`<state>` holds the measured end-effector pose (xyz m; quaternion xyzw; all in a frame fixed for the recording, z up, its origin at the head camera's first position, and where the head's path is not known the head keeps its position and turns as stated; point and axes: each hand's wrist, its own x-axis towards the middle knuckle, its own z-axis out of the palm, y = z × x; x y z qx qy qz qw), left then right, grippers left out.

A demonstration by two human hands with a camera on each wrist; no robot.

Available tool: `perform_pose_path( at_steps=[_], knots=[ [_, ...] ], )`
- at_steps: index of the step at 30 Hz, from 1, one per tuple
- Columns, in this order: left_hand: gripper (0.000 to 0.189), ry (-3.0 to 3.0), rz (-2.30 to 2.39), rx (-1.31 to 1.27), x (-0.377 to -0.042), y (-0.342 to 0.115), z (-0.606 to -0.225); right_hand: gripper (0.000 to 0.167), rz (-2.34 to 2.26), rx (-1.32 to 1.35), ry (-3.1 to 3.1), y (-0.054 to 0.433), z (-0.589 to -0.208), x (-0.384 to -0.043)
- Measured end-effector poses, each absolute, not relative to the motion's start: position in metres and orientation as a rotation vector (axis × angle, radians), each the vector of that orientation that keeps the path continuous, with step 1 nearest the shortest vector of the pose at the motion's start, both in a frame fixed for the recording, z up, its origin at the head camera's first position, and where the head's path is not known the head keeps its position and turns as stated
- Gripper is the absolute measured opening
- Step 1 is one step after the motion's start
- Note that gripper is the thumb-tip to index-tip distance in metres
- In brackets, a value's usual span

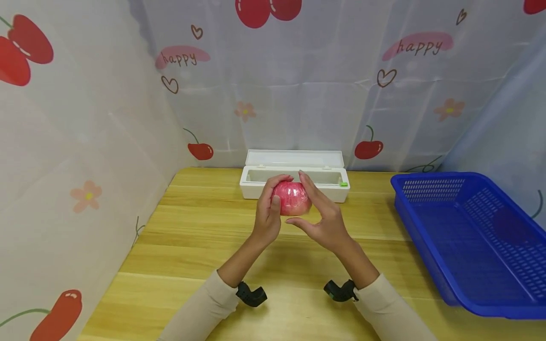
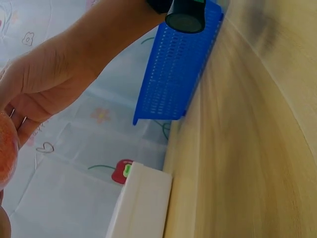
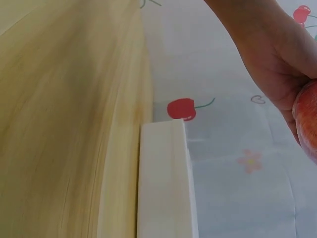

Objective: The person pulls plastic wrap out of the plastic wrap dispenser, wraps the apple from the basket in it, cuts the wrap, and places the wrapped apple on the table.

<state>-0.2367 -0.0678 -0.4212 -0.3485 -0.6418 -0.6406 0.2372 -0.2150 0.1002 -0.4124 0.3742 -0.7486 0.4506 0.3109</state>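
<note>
A red apple (image 1: 292,199) with a shiny, creased clear wrap over it is held up over the table, in front of the long white box. My left hand (image 1: 268,213) grips it from the left, thumb on the near side and fingers round the back. On the right side, my right hand (image 1: 326,220) is spread around the apple, its fingers extended by the top right edge and its thumb apart from it, below. The right wrist view shows the apple (image 3: 308,119) against the left palm. In the left wrist view the apple (image 2: 7,148) is cut off by the frame edge.
The long white box (image 1: 294,191) stands at the table's back edge, lid (image 1: 294,158) raised, with a green piece (image 1: 343,184) at its right end. A blue plastic basket (image 1: 420,246) stands on the right of the wooden table (image 1: 187,246). Printed curtains enclose the back and sides.
</note>
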Motion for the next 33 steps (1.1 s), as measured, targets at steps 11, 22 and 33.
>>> perform_pose_path(
  at_steps=[11, 22, 33],
  knots=[
    [0.069, -1.767, -1.756, -0.982, -0.2371, -0.0647, -0.4195, 0.073, 1.095, 1.009, -1.829, 0.0988, -0.4158, -0.2173],
    [0.066, -1.838, -1.623, -0.958, -0.2354, -0.0658, -0.4232, 0.065, 1.121, 1.029, -1.809, 0.0992, -0.4178, -0.2164],
    [0.069, -1.835, -1.76, -0.939, -0.2345, -0.0685, -0.4201, 0.061, 1.005, 1.051, -1.791, 0.0978, -0.4127, -0.2173]
  ],
)
